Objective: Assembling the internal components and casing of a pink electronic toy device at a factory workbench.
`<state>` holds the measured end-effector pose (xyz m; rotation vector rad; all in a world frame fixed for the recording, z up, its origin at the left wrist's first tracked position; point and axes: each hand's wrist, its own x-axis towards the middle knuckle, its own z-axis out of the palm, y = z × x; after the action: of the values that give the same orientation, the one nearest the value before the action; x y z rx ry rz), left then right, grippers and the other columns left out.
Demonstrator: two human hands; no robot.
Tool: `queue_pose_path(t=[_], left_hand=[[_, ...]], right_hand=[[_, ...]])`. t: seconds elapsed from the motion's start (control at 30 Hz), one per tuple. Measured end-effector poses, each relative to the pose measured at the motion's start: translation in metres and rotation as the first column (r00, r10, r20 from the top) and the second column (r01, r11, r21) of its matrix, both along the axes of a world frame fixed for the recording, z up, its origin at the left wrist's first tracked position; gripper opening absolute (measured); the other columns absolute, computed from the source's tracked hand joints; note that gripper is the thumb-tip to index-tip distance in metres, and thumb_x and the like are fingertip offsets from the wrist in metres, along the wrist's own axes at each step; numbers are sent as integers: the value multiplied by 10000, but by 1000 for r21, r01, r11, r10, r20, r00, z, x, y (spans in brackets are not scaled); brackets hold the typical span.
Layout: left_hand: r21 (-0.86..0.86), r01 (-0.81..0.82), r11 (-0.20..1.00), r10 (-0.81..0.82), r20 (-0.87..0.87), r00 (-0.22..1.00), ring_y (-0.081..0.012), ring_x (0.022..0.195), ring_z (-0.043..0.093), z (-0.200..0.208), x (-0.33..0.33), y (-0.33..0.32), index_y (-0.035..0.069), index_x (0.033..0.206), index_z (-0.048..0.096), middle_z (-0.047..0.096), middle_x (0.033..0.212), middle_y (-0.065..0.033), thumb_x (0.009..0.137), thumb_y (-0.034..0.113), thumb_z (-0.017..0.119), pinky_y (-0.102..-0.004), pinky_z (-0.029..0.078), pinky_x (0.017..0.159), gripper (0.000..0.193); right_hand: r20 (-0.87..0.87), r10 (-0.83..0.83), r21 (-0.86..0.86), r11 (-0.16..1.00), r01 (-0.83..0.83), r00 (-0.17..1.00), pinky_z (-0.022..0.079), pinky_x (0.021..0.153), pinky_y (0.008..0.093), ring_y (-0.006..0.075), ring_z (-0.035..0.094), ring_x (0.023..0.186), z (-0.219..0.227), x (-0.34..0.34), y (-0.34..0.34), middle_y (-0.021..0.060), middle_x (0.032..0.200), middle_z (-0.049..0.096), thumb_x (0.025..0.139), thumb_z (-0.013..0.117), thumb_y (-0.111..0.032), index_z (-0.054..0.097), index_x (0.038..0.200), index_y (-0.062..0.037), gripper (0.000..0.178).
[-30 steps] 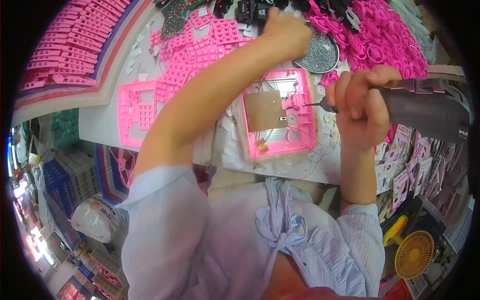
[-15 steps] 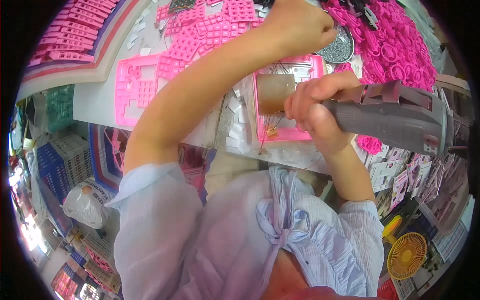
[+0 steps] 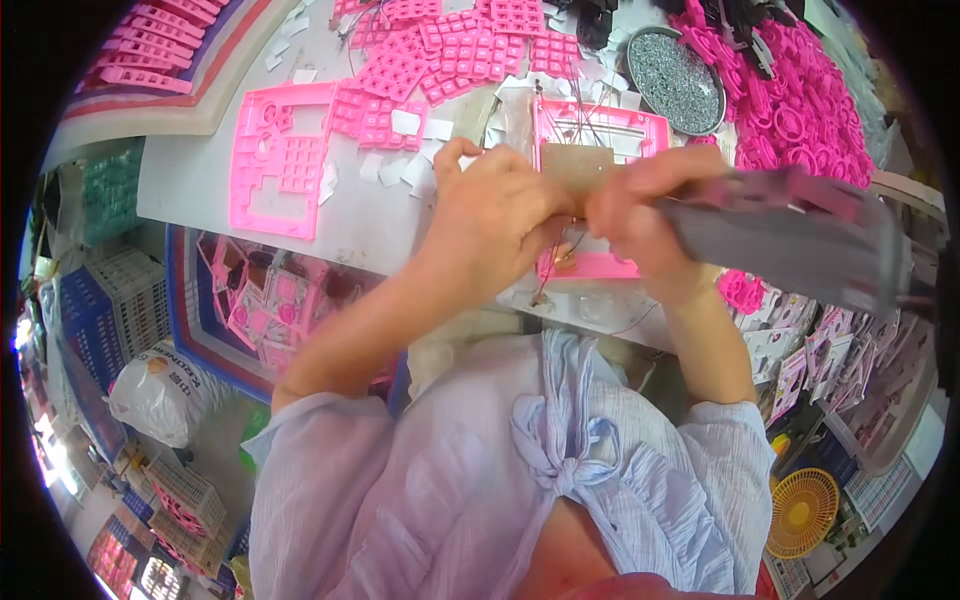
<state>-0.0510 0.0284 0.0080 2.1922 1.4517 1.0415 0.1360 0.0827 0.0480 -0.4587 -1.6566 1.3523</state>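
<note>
My right hand (image 3: 648,215) is wrapped round the front of a grey power screwdriver (image 3: 780,235), blurred by motion, its body reaching out to the right. My left hand (image 3: 497,215) pinches thumb and fingers together at the lower edge of a brown circuit board (image 3: 578,165); anything between those fingertips is too small to make out. The board lies in a pink plastic housing (image 3: 605,266) with thin wires, partly covered by both hands. Where the screwdriver's tip meets the work is hidden behind my fingers.
Behind the housing stands a round metal bowl of small screws (image 3: 675,85). Pink ring-shaped parts (image 3: 790,110) are heaped at the far right. Pink keypads (image 3: 465,55) lie at the back, with a pink frame (image 3: 282,160) at left. A yellow basket (image 3: 803,512) is low at right.
My left hand has come from beside the screw bowl toward me and left, down to the board. The right hand still grips the screwdriver close to the board.
</note>
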Motion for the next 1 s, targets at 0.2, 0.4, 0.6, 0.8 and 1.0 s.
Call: queue_pose_path(t=[0.2, 0.4, 0.6, 0.8, 1.0], left_hand=[[-1, -35, 999, 35, 105, 994, -152, 885, 594, -7, 8, -5, 175, 848, 711, 700, 855, 63, 749, 171, 801, -470, 293, 936, 134], [63, -89, 994, 82, 105, 991, -192, 906, 590, -6, 6, -5, 141, 814, 675, 664, 848, 14, 722, 230, 833, -461, 297, 900, 203], [-137, -175, 975, 163, -93, 982, -228, 858, 558, 5, -3, -33, 150, 768, 620, 616, 880, -6, 700, 378, 853, -440, 302, 815, 333], [-211, -143, 967, 116, -139, 984, -220, 835, 562, -13, 11, -72, 136, 726, 629, 615, 797, -13, 742, 323, 814, -438, 310, 810, 264], [-313, -48, 949, 39, -33, 999, -242, 796, 577, 13, -5, -71, 129, 731, 634, 624, 775, -20, 763, 160, 772, -423, 351, 783, 145]], right_hand=[[-248, 99, -162, 977, -142, 964, 509, 596, 357, 137, 502, 594, 30, -5, -1, 58, 705, 531, 924, 673, -104, 432, 1120, -70, 313], [-311, 106, -95, 985, -142, 944, 521, 570, 347, 138, 524, 565, 20, -15, 8, 76, 718, 556, 911, 668, -71, 446, 1092, -47, 287], [-285, 36, -142, 987, -79, 958, 462, 532, 322, 125, 469, 534, -3, -32, 34, 35, 638, 471, 911, 563, -1, 498, 1092, -56, 200], [-214, 38, -86, 995, -58, 976, 477, 543, 351, 126, 442, 502, -13, -43, 38, 28, 597, 435, 934, 537, -4, 478, 1075, -37, 157], [-200, 67, -38, 996, -77, 978, 484, 551, 349, 130, 464, 512, -14, -47, 37, 46, 615, 476, 944, 572, -13, 489, 1045, -21, 131]])
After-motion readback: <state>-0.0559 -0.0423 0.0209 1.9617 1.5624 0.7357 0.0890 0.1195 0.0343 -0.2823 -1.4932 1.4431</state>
